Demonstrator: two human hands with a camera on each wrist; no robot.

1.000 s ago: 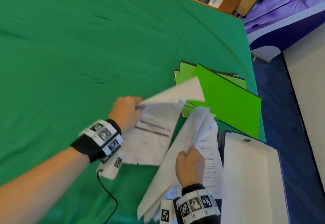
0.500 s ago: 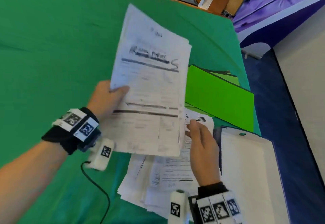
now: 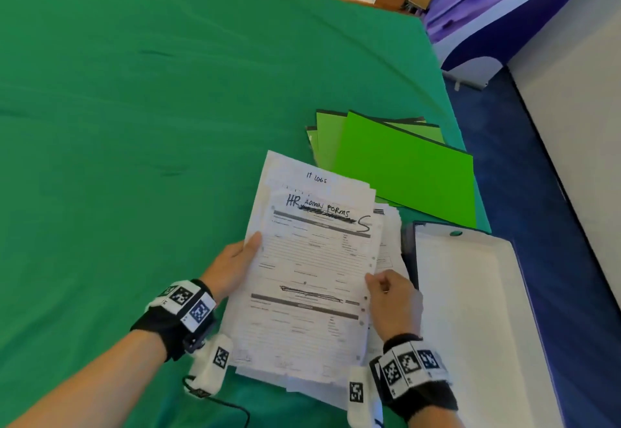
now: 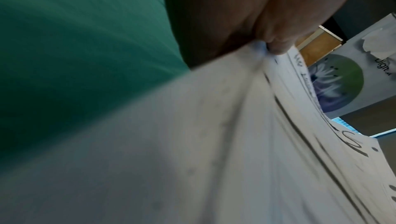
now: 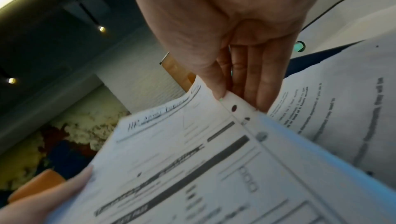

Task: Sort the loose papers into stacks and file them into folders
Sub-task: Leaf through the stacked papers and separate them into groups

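On the green tabletop [image 3: 134, 125], near edge: left hand [image 3: 232, 268] grips left edge of paper stack [image 3: 312, 280], thumb on top, other fingers hidden beneath. Top sheet handwritten "HR ADMIN FORMS"; sheet behind reads "IT LOGS". Right hand [image 3: 393, 303] pinches stack's right edge, fingers clamped on it. More loose papers [image 3: 391, 243] underneath. Green folders [image 3: 403, 169] lie beyond; open white box [image 3: 470, 310] far right.

Matt paper sheets [image 3: 312, 280]; smooth folders [image 3: 403, 169]; cloth tablecloth [image 3: 151, 108].
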